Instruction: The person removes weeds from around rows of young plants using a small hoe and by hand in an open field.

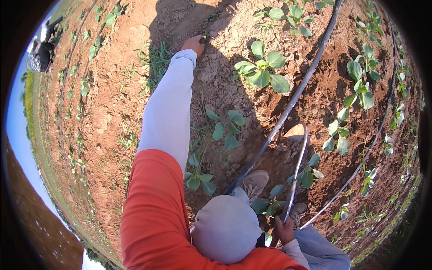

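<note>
My left hand (194, 44) reaches far forward to the soil, at the end of a white under-sleeve and an orange sleeve. A small dark and yellowish thing (203, 39) shows at its fingertips; whether the fingers grip it is unclear. Grass weeds (161, 62) grow just beside this hand, on its near left side. Close to my body, my right hand (284, 230) is closed around the handle of a hoe. The curved metal neck of the hoe (297, 165) runs forward to its blade (295, 132), which rests at the soil near a black drip hose (290, 106).
Broad-leaved seedlings, seemingly cabbage, stand in rows: one ahead (261, 78), one in shadow (225, 131), another by the hoe (306, 177). More hoses (366, 153) cross the reddish soil. My shoe (255, 184) is beside the drip hose. Another person (44, 54) is at far left.
</note>
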`<state>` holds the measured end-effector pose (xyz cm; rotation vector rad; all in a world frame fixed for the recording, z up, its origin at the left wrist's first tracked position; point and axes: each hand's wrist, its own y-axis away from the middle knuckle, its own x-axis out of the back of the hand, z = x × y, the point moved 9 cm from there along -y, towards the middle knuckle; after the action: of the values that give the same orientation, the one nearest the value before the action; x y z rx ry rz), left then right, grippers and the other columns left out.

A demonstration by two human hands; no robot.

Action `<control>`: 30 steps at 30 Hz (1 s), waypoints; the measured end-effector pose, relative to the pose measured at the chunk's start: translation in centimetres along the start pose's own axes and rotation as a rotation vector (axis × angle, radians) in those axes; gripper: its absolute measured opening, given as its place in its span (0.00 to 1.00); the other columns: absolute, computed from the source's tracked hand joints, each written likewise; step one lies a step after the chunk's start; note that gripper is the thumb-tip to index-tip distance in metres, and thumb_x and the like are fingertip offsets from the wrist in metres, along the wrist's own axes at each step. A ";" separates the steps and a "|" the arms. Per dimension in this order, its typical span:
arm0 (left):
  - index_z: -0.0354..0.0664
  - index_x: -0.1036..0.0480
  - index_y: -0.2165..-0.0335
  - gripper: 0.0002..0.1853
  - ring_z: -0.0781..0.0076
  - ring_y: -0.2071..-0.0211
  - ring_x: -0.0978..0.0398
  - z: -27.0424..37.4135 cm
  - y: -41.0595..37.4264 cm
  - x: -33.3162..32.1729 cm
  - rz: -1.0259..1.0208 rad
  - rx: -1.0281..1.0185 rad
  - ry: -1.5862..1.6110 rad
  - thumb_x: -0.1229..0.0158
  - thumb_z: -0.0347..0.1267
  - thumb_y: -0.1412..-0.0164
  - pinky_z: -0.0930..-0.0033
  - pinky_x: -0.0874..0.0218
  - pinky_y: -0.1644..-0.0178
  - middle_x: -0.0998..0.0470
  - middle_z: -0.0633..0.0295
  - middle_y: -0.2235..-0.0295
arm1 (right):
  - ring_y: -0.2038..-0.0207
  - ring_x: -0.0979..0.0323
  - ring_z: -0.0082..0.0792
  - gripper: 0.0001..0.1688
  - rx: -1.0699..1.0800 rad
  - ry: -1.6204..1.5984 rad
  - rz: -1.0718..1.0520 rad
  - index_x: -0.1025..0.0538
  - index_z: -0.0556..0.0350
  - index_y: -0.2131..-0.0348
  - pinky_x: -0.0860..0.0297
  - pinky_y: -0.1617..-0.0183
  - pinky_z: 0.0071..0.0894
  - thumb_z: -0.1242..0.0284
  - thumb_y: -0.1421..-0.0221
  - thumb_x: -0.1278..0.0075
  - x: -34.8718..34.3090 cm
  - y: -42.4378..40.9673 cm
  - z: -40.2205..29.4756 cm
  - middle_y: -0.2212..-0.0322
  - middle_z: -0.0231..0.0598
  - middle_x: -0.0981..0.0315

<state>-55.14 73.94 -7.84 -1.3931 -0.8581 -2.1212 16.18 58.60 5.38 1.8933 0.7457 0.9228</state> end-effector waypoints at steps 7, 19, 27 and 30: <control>0.41 0.30 0.55 0.22 0.51 0.53 0.31 -0.7 -1.9 -1.8 -0.169 0.128 -0.178 0.44 0.39 0.48 0.58 0.39 0.49 0.27 0.49 0.57 | 0.78 0.37 0.20 0.11 -0.013 -0.005 0.014 0.30 0.60 0.72 0.37 0.74 0.26 0.70 0.49 0.47 0.0 -0.3 0.9 0.82 0.30 0.34; 0.39 0.28 0.58 0.21 0.65 0.69 0.26 -10.1 -0.1 -0.9 0.101 0.334 0.455 0.41 0.38 0.49 0.65 0.33 0.64 0.24 0.57 0.70 | 0.78 0.37 0.21 0.11 0.035 0.036 -0.022 0.30 0.59 0.72 0.37 0.73 0.27 0.69 0.50 0.47 0.2 -0.6 0.3 0.82 0.31 0.34; 0.37 0.29 0.65 0.22 0.74 0.75 0.30 -7.3 11.5 2.3 0.224 0.562 1.171 0.42 0.46 0.46 0.75 0.38 0.75 0.27 0.62 0.74 | 0.78 0.37 0.20 0.10 0.034 -0.028 -0.002 0.31 0.59 0.72 0.37 0.73 0.26 0.70 0.49 0.49 -0.3 -0.7 1.2 0.81 0.30 0.34; 0.39 0.29 0.66 0.20 0.66 0.73 0.26 -5.5 12.7 1.8 0.181 0.242 0.732 0.43 0.46 0.46 0.68 0.35 0.73 0.24 0.59 0.73 | 0.78 0.36 0.20 0.10 0.050 0.005 0.010 0.30 0.60 0.71 0.37 0.73 0.26 0.70 0.49 0.49 -0.3 -0.7 0.8 0.81 0.30 0.33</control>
<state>-50.83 61.08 -4.64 -0.4767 -0.6229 -2.0633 16.57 58.32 4.45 1.9407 0.7698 0.9225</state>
